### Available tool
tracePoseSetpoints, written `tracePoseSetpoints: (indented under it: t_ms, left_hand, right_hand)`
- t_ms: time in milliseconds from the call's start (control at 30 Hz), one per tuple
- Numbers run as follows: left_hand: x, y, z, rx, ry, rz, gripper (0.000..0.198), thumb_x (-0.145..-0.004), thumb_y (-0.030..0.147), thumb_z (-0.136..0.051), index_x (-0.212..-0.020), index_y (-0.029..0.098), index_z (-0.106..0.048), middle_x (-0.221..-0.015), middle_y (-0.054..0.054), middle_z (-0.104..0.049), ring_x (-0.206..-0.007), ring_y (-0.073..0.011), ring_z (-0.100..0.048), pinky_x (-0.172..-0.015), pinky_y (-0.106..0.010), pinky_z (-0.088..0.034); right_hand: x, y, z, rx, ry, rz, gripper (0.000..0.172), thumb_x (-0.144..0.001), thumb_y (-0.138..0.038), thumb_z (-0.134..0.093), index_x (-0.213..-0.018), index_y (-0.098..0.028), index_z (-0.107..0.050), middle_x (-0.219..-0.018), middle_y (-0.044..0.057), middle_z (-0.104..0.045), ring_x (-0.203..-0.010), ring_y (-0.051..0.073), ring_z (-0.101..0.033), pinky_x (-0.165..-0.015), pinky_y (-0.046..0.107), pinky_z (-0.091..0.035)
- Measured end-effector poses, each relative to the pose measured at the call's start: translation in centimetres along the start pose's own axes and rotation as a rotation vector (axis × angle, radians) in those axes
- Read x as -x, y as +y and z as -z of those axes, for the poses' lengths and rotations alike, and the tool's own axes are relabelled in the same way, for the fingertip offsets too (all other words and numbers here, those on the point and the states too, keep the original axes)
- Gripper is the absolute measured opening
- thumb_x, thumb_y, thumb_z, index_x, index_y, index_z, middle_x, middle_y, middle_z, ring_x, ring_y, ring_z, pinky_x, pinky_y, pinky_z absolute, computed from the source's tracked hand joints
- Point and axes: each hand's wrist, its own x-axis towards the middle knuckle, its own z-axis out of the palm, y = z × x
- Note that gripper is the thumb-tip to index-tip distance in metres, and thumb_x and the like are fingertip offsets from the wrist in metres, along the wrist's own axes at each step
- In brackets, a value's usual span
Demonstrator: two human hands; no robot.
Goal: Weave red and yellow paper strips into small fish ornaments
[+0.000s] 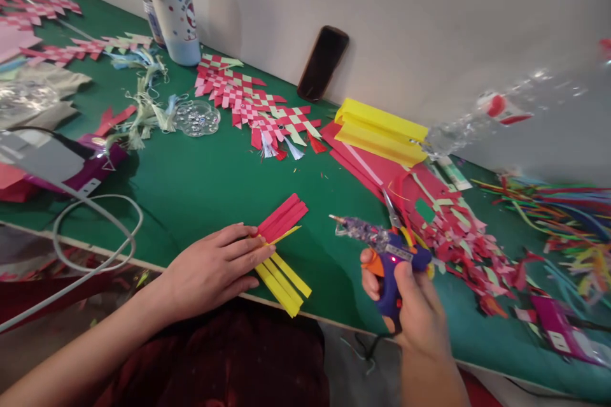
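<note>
My left hand (224, 260) lies flat with its fingers stretched out over paper strips near the table's front edge. From under the fingers, red paper strips (286, 216) point away to the upper right, and yellow paper strips (286, 289) fan toward the lower right. Where the strips meet is hidden by the hand. To the right, my right hand (415, 305) is wrapped round a blue and orange hot glue gun (391, 273), with a small red light lit on its body. Its nozzle points left, above the table and apart from the strips.
Woven paper fish (252, 101) line the wall beside a bottle (174, 12) and a phone (323, 63). Folded yellow paper (382, 133), scissors (394, 209) and red scraps (468, 235) lie right. A white cable (114, 254) loops over the left edge. A plastic bottle (477, 120) leans nearby.
</note>
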Motion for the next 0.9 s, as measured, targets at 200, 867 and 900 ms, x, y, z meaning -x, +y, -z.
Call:
tracePoseSetpoints:
  t_ms: [200, 867, 900]
  left_hand:
    - [0.1, 0.0, 0.2, -0.001, -0.034, 0.009, 0.048, -0.097, 0.035, -0.05, -0.14, 0.014, -0.046, -0.131, -0.01, -0.063, -0.124, -0.0241, -0.054, -0.109, -0.042, -0.043]
    - [0.1, -0.1, 0.2, 0.033, -0.036, 0.037, 0.054, -0.096, 0.036, -0.05, -0.144, 0.013, -0.039, -0.132, -0.013, -0.062, -0.129, -0.0249, -0.049, -0.109, -0.041, -0.044]
    - [0.1, -0.1, 0.2, 0.033, -0.03, 0.037, 0.054, -0.096, 0.036, -0.051, -0.144, 0.013, -0.039, -0.131, -0.013, -0.062, -0.129, -0.025, -0.05, -0.108, -0.041, -0.044]
  right_hand:
    - [2.6, 0.3, -0.8, 0.44, -0.211, 0.162, 0.028, -0.097, -0.042, -0.045, -0.099, -0.024, -0.067, -0.096, 0.007, -0.07, -0.089, 0.022, -0.065, -0.082, 0.032, -0.054]
    - [1.2, 0.3, -3.4, 0.719, -0.51, 0.285, 0.032, -0.099, -0.034, -0.041, -0.128, -0.023, -0.049, -0.105, 0.007, -0.065, -0.088, 0.018, -0.066, -0.08, 0.028, -0.055]
    - [1.2, 0.3, -3.4, 0.747, -0.498, 0.303, 0.032, -0.098, -0.034, -0.042, -0.128, -0.024, -0.049, -0.107, 0.007, -0.065, -0.09, 0.018, -0.066, -0.08, 0.029, -0.055]
